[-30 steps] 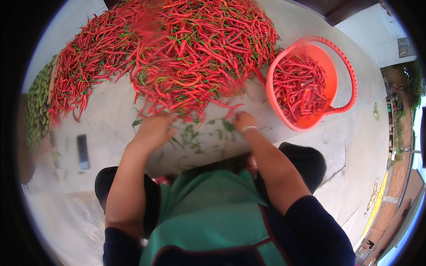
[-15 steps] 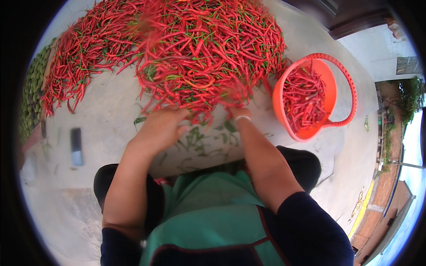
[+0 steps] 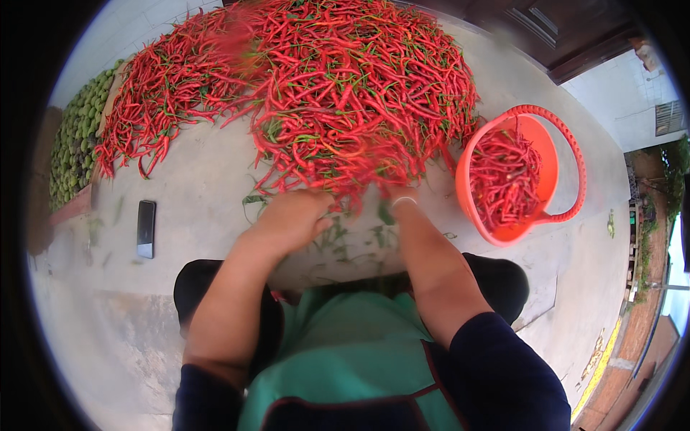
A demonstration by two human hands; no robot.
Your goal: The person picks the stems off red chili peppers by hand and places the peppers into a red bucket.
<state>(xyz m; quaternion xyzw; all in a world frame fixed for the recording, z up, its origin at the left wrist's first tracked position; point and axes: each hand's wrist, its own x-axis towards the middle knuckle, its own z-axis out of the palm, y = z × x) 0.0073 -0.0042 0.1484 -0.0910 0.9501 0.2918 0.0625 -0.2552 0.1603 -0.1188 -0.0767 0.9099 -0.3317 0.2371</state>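
Observation:
A large heap of red chili peppers (image 3: 359, 93) with green stems lies on the floor in front of me. At its near edge is my left hand (image 3: 298, 215), its fingers curled in against some chili peppers and its thumb lower down; the fingertips are partly hidden. My right hand (image 3: 399, 192), with a light band on the wrist, reaches to the same edge a little to the right. Its fingers are blurred and partly lost among the chili peppers, so its grip is unclear. Green leaves and stem bits (image 3: 341, 244) are scattered on the floor below both hands.
An orange-red plastic basket (image 3: 550, 154) with a tall looped handle stands right of the heap, holding red chili peppers. A dark phone (image 3: 146, 228) lies on the floor at left. Farther left is a pile of green roundish produce (image 3: 75, 136). A dark door (image 3: 539, 29) is at the back right.
The whole view has shifted, so the heap, basket and phone appear lower and farther right. Both hands stay at the near edge of the heap.

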